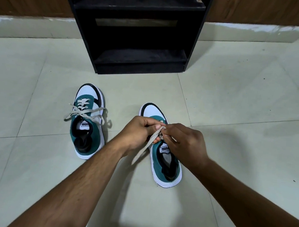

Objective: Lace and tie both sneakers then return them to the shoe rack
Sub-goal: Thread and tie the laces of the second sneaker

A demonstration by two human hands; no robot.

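Both hands working the lace over the right-side sneaker.
The beige lace (149, 142) is pinched by the left hand (138, 128) and right hand (182, 139), each grip narrow, above the sneaker (166, 162); the tied sneaker (88, 124) sits left, the shoe rack (134, 30) beyond.

Both hands (163, 134) close together, fingers (157, 127) curled.

We read "PUMA", upside down, on the white tongue label (85, 125) of the teal-and-white left sneaker (88, 124), and likewise on the tongue label (165, 149) just below our pinching fingers.
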